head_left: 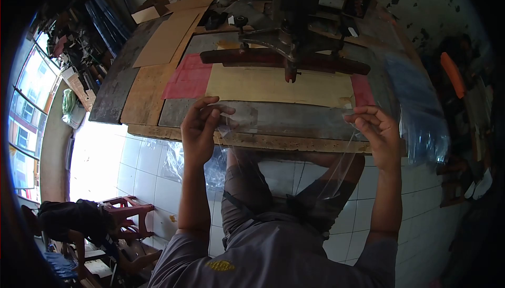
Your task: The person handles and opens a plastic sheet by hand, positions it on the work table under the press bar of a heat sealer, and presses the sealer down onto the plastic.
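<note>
A thin clear plastic sheet stretches between my hands over the table's front edge, its lower part hanging above my lap. My left hand pinches its left side with thumb and fingers. At the right corner, my right hand has thumb and fingertips closed on the film. Just beyond my hands lies a yellow sheet on a pink-red sheet, both on a grey metal plate. Above them is the dark red bar of a press, apart from my hands.
Clear bluish plastic sheets drape over the table's right side. Cardboard covers the left. The wooden table edge runs before me. Crumpled plastic is below it. Another person bends near a red stool at lower left.
</note>
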Tool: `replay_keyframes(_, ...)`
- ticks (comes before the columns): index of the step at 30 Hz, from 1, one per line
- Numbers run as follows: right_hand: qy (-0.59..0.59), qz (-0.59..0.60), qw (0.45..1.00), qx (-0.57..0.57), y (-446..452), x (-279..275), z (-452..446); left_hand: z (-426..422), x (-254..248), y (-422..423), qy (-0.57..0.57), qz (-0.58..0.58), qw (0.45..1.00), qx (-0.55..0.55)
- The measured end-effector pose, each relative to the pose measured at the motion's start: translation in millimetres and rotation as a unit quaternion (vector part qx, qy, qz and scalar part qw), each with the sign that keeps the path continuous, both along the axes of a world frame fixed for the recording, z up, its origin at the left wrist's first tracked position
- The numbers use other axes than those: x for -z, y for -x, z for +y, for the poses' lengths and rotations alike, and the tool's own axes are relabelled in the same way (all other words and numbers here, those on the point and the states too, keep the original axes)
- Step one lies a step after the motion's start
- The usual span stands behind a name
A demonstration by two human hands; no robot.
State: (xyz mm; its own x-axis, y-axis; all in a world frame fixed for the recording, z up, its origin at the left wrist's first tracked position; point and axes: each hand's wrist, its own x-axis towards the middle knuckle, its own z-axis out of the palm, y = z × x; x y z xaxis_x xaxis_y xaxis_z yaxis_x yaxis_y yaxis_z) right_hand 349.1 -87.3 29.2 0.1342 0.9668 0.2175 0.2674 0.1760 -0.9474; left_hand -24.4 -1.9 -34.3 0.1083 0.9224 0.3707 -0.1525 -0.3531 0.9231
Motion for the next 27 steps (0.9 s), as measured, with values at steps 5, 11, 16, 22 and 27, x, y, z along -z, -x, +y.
replay_keyframes(5, 0.033, -0.106, 0.994, 0.023, -11, -5, 10, -3, -14, -7, 0.031, -0.012, 0.999, 0.027)
replay_keyframes(11, 0.030, -0.109, 0.993, 0.035, -30, 0, 16, -3, -26, -16, 0.062, -0.020, 0.996, 0.064)
replay_keyframes(16, 0.033, -0.056, 0.997, 0.040, -38, 8, 17, -4, -30, -20, 0.069, -0.019, 0.993, 0.090)
replay_keyframes(22, 0.023, -0.032, 0.998, 0.050, -38, 4, 16, -9, -40, -24, 0.071, -0.024, 0.993, 0.096)
replay_keyframes(27, 0.009, -0.009, 0.998, 0.059, -43, 6, 16, -12, -44, -27, 0.068, 0.006, 0.993, 0.098)
